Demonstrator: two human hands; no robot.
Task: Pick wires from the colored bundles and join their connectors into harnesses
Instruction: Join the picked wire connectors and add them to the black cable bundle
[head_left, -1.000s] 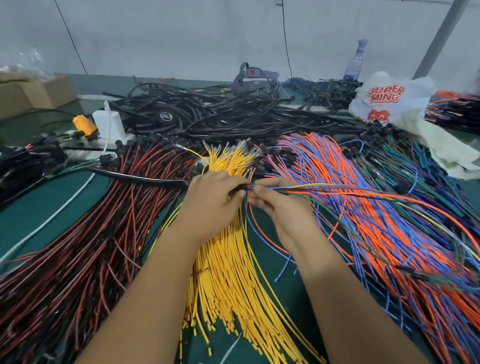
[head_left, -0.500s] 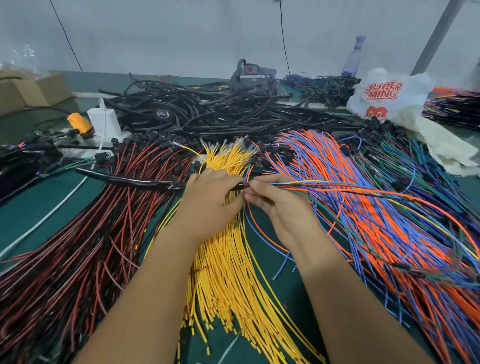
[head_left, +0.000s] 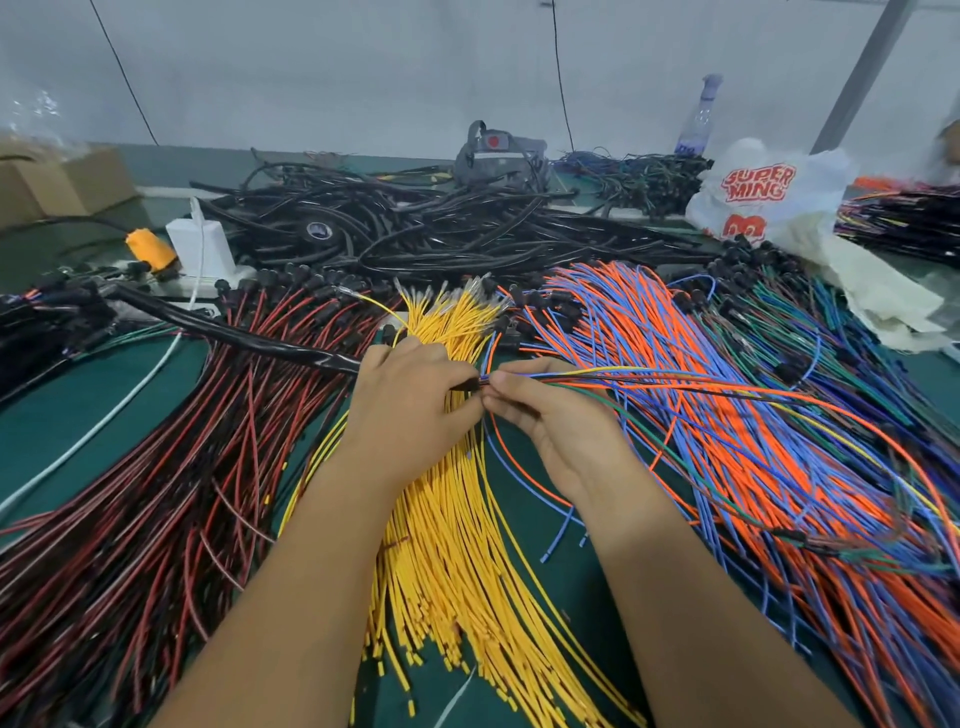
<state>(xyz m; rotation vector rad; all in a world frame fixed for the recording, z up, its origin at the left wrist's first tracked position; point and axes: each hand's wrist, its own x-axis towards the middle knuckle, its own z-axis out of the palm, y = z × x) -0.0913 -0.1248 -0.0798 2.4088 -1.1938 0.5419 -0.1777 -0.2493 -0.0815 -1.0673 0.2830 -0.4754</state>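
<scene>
Left hand (head_left: 410, 400) grips black taped sheath (head_left: 291, 349); right hand (head_left: 561, 421) pinches loose multicoloured wire group (head_left: 649, 376) at the join, probably steadying connectors. Yellow wire bundle (head_left: 457, 519) fanned on green bench (head_left: 78, 410) for easy picking

Left of the grip, the black sleeved harness (head_left: 249, 340) looks glossy, like wrapped tape. Beneath it, the yellow wires (head_left: 457, 545) carry smooth, matt plastic insulation with bare metal tips beyond. Far right, a crinkled white plastic bag (head_left: 769, 192) shines on the matt green tabletop (head_left: 78, 410).
</scene>
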